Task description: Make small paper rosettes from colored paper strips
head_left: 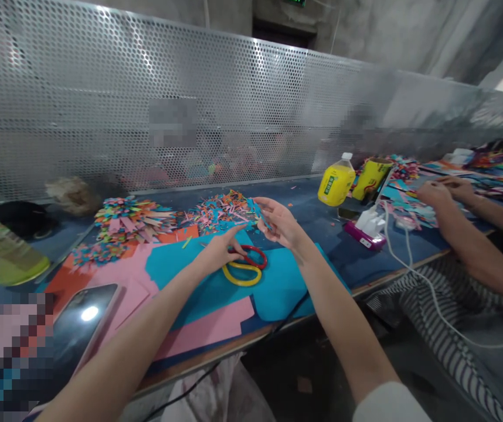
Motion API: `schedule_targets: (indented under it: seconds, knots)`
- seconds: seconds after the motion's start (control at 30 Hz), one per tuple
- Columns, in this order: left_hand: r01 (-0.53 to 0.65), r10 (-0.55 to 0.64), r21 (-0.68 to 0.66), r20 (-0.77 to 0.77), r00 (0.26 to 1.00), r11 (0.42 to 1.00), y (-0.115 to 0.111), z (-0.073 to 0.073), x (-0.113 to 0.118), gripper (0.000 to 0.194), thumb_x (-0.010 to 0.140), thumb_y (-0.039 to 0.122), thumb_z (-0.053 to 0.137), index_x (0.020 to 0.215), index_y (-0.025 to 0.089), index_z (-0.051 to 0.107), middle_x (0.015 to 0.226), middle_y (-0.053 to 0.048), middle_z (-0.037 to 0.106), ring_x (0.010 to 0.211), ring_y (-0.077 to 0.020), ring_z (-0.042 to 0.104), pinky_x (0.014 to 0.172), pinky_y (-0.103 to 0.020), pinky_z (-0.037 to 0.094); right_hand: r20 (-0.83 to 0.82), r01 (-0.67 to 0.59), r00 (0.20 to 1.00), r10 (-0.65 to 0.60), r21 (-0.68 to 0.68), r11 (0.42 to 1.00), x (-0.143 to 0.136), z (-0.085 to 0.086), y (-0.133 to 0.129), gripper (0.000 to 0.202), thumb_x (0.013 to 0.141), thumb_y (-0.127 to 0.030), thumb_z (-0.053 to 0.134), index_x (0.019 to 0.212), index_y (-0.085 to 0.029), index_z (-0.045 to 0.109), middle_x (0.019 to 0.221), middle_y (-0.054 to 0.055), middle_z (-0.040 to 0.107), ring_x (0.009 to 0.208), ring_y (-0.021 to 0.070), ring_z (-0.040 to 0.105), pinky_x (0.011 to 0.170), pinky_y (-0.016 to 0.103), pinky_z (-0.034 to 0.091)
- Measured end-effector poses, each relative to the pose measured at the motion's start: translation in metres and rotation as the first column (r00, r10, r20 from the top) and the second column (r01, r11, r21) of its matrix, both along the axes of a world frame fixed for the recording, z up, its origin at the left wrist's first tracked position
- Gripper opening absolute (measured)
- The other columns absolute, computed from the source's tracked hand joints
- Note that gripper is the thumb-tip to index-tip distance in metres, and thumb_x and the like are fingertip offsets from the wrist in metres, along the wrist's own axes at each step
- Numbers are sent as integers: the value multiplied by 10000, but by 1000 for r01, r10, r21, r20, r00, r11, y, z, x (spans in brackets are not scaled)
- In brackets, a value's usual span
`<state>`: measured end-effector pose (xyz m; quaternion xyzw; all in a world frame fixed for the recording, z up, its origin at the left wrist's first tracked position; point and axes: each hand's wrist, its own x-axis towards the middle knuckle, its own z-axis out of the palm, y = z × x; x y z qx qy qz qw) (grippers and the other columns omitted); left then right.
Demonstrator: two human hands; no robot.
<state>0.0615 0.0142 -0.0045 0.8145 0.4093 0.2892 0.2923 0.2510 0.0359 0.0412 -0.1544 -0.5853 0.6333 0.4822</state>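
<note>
My right hand (pixel 280 224) is raised over the table with its fingers closed on small blue paper strips (pixel 255 208). Beside it, my left hand (pixel 216 253) has its index finger stretched toward a few blue scraps, and its other fingers hang by the scissors. The scissors (pixel 241 274), with one red and one yellow handle loop, lie on blue paper sheets (pixel 278 284); my left fingers partly cover them. Behind both hands spreads a loose heap of colourful paper strips (pixel 216 211). A bundle of fringed paper (pixel 123 220) sits to the left.
Pink paper (pixel 210 328) and a phone (pixel 84 322) lie at the near left, a green-yellow bottle (pixel 3 252) further left. Right of me stand a yellow bottle (pixel 336 181), a tissue box (pixel 366 234) and a white cable (pixel 427 284). Another person's hands (pixel 438 196) work beyond.
</note>
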Motion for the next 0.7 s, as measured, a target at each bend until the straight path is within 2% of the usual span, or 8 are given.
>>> schedule_targets:
  seconds: [0.1, 0.23, 0.33, 0.43, 0.57, 0.63, 0.7]
  knots:
    - [39, -37, -25, 71, 997, 999, 2, 0, -4, 734, 721, 215, 609, 1355, 215, 240, 772, 5, 711, 812, -170, 648, 792, -300, 464, 1, 5, 1000, -5, 2, 1000, 1, 1, -1, 352, 737, -305, 636, 1061, -222, 529, 891, 3, 568, 458, 36, 486, 253, 124, 321]
    - [-1, -1, 18, 111, 994, 1000, 0, -3, -1, 664, 723, 213, 612, 1314, 214, 309, 752, 3, 705, 837, -167, 639, 821, -313, 452, -6, 12, 1000, -12, 5, 1000, 2, 2, -2, 357, 731, -311, 640, 1056, -219, 525, 989, 22, 567, 454, 26, 480, 254, 127, 321]
    - [-38, 55, -71, 255, 965, 997, -4, -3, 5, 634, 705, 256, 636, 1266, 192, 346, 728, -3, 691, 743, -170, 649, 748, -321, 482, -18, 15, 1000, -15, 0, 1000, 3, 2, -1, 364, 725, -313, 646, 1054, -215, 524, 954, 15, 575, 458, 29, 485, 259, 128, 324]
    - [-3, 91, -212, 409, 908, 977, -14, 7, 11, 637, 679, 289, 663, 1227, 182, 358, 732, -18, 689, 704, -179, 657, 663, -305, 501, -34, 20, 999, -21, -21, 1000, 4, 2, 0, 368, 718, -318, 653, 1048, -216, 525, 856, -5, 579, 468, 38, 495, 267, 122, 326]
    - [158, 67, -346, 557, 828, 925, -37, 32, 14, 548, 687, 283, 665, 1163, 173, 416, 772, -50, 696, 776, -204, 665, 640, -282, 506, -50, 7, 999, -8, -23, 1000, 5, 2, 0, 361, 714, -320, 658, 1038, -221, 532, 828, -11, 575, 474, 41, 493, 273, 119, 324]
    - [209, 71, -366, 622, 780, 907, -47, 40, 16, 495, 700, 283, 657, 1133, 169, 446, 780, -50, 688, 792, -213, 664, 579, -244, 496, -51, 5, 999, -6, -20, 1000, 5, 2, 1, 361, 717, -320, 653, 1042, -221, 531, 795, -15, 572, 464, 42, 481, 276, 120, 323]
    - [230, 22, -338, 602, 798, 912, -53, 40, 20, 425, 731, 288, 624, 1109, 172, 470, 800, -53, 685, 785, -209, 663, 562, -241, 493, -49, 12, 999, -13, -26, 1000, 5, 2, 1, 361, 719, -325, 649, 1044, -223, 528, 796, -13, 576, 465, 43, 478, 280, 120, 322]
